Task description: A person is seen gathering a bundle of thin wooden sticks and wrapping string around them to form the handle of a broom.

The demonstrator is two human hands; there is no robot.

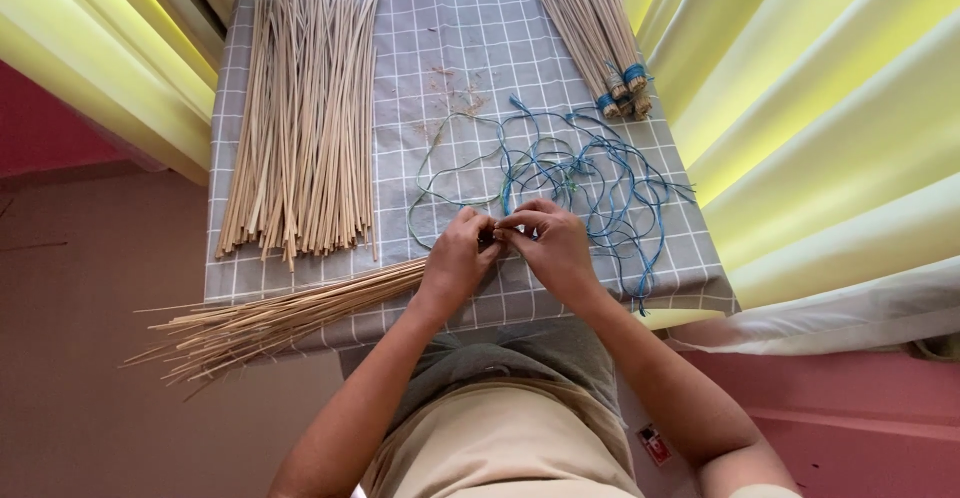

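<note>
My left hand (pixel 455 258) and right hand (pixel 550 243) pinch a stick bundle's (pixel 290 318) end together beside tangled blue cord (pixel 580 173), keeping it gathered.

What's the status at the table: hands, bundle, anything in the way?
Left hand and right hand both pinching the stick bundle end. Blue cord tangle beside the right hand. Loose sticks lie apart.

Two hands in shot, left hand (pixel 455 258) and right hand (pixel 553 248). Three stick lots: loose pile (pixel 300 118), held bundle (pixel 270 323), tied bundles (pixel 595 28). One string tangle (pixel 570 173).
</note>
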